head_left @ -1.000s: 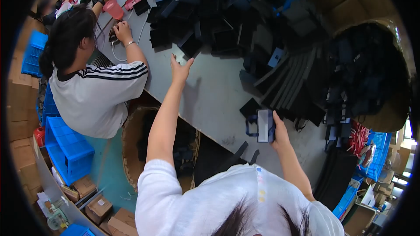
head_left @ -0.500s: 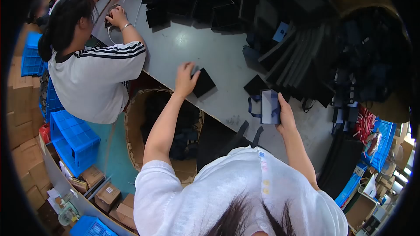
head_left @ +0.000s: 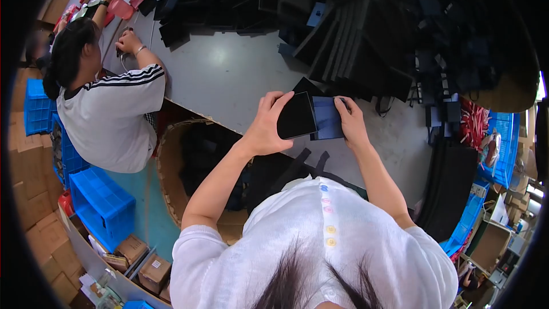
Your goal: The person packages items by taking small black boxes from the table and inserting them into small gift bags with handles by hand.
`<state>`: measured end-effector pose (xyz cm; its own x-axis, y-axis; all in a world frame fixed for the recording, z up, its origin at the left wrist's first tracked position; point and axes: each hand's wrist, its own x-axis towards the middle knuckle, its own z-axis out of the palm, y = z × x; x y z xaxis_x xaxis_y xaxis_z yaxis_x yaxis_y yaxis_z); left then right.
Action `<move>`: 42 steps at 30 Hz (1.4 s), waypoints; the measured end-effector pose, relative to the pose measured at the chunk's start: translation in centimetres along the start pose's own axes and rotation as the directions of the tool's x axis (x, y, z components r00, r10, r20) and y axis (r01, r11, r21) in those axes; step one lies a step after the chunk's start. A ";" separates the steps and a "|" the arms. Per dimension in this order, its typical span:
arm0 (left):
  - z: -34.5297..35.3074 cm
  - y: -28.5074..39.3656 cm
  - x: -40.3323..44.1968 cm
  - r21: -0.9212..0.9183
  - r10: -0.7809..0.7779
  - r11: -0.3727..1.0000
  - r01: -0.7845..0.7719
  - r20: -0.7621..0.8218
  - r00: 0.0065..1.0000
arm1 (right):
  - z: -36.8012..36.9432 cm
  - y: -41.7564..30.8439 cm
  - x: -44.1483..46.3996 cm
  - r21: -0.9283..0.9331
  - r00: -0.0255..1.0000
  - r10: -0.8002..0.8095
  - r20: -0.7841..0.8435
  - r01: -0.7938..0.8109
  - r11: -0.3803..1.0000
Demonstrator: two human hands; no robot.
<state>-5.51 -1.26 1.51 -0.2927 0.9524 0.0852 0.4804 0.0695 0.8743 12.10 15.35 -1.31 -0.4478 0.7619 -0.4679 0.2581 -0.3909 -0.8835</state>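
My left hand [head_left: 267,127] is closed around a flat black square box [head_left: 297,115], thumb at the near edge and fingers at the far edge. My right hand [head_left: 353,125] grips the right side of a small blue gift bag [head_left: 327,118], its fingertips bent over the edge. Box and bag meet side by side above the table [head_left: 229,88], the box partly covering the bag's left edge. Whether the box touches the bag's opening is hidden. Just behind them lies another dark flat piece [head_left: 307,86].
Dark panels [head_left: 349,40] lean in a row beyond my hands. Dark boxes [head_left: 229,8] are heaped at the far side. A round carton [head_left: 168,154] of dark items stands below the table's left edge. A co-worker [head_left: 111,114] sits at left, near a blue crate [head_left: 106,200].
My left hand has picked up the black box from the table and carried it right, against the bag. The right hand has turned the bag and moved slightly left and away from me.
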 end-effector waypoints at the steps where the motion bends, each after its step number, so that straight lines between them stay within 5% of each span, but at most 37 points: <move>1: 0.5 0.1 0.0 0.005 0.007 1.000 -0.007 0.007 1.000 | -0.4 0.0 0.0 0.053 1.000 0.031 0.007 -0.031 0.998; 8: 2.0 1.5 0.0 0.109 -0.003 0.994 -0.019 0.199 0.980 | -2.7 1.2 -1.4 0.111 0.999 0.043 0.016 -0.045 0.993; 10: 2.6 2.2 -0.1 0.092 -0.001 0.995 -0.023 0.255 0.967 | -3.1 0.4 -2.3 -0.030 0.995 0.047 0.092 -0.044 0.999; 14: 4.7 2.5 -0.9 0.088 -0.062 0.995 0.038 0.282 0.957 | -4.4 1.3 -2.4 -0.035 0.991 -0.030 0.129 0.035 0.999; 16: 5.5 2.2 -0.5 -0.184 0.061 0.982 -0.045 0.079 0.995 | -5.0 2.1 -2.1 -0.188 0.983 -0.139 0.123 0.160 0.969; 18: 7.5 2.2 0.1 -0.419 -0.122 0.907 0.051 -0.146 0.982 | -3.6 2.5 -3.6 -0.275 0.993 -0.112 0.027 0.115 0.955; 20: 9.3 4.0 0.9 -0.206 -0.064 0.977 0.054 -0.042 0.997 | -0.8 2.9 -5.9 -0.186 0.995 -0.101 -0.007 0.098 0.978; 22: 9.6 3.7 0.8 -0.177 -0.128 0.979 0.104 -0.128 0.984 | -1.4 3.9 -4.7 -0.085 0.982 -0.054 0.184 0.071 0.994; 24: 6.8 2.9 -1.2 -0.136 -0.180 0.975 0.175 -0.022 0.983 | -4.7 1.4 -5.8 -0.167 0.820 0.056 0.570 0.049 0.985; 26: 1.6 1.1 -4.5 0.083 -0.230 0.972 0.221 0.115 0.966 | -10.6 3.6 -2.2 -0.432 0.880 -0.302 0.366 0.448 0.783; 27: -1.0 -0.4 -7.3 0.316 -0.334 0.909 0.273 0.156 0.930 | -14.3 5.2 1.3 -0.678 0.885 -0.437 0.158 0.419 0.603; 29: -3.2 -0.1 -10.5 0.717 -0.544 0.577 0.391 -0.020 0.839 | -20.4 5.5 8.0 -0.819 0.916 -0.359 -0.177 0.065 0.570; 31: -2.5 0.3 -9.3 0.614 -0.501 0.652 0.446 -0.092 0.860 | -23.8 4.1 13.3 -0.930 0.820 -0.571 0.039 0.239 0.279; 32: -1.9 0.3 -8.3 0.506 -0.475 0.741 0.441 -0.068 0.877 | -24.2 3.5 15.4 -0.928 0.815 -0.578 0.039 0.244 0.280; 34: 0.5 0.3 -6.3 0.464 -0.405 0.813 0.351 0.016 0.914 | -24.3 2.7 19.0 -0.944 0.901 -0.286 0.327 0.301 -0.133; 35: 1.6 0.9 -5.4 0.493 -0.376 0.814 0.308 0.042 0.926 | -23.8 2.9 19.9 -0.927 0.894 -0.266 0.361 0.312 -0.209; 38: 3.7 3.0 -3.1 0.484 -0.353 0.835 0.260 0.110 0.929 | -23.4 0.8 17.7 -0.988 0.989 -0.053 0.141 0.137 -0.066; 40: 4.7 3.5 -2.6 0.452 -0.333 0.858 0.242 0.132 0.934 | -25.4 3.8 15.7 -0.963 0.999 0.020 -0.049 -0.052 0.263; 42: 6.3 4.5 -1.5 0.304 -0.353 0.914 0.267 0.276 0.894 | -25.3 2.8 9.5 -0.555 0.946 0.323 0.001 -0.269 0.787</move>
<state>2.29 -0.47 2.27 -0.2035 0.9089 -0.3639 0.6127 0.4081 0.6768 30.27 34.52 -7.70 -0.3408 0.5944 -0.7284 0.7987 -0.2256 -0.5578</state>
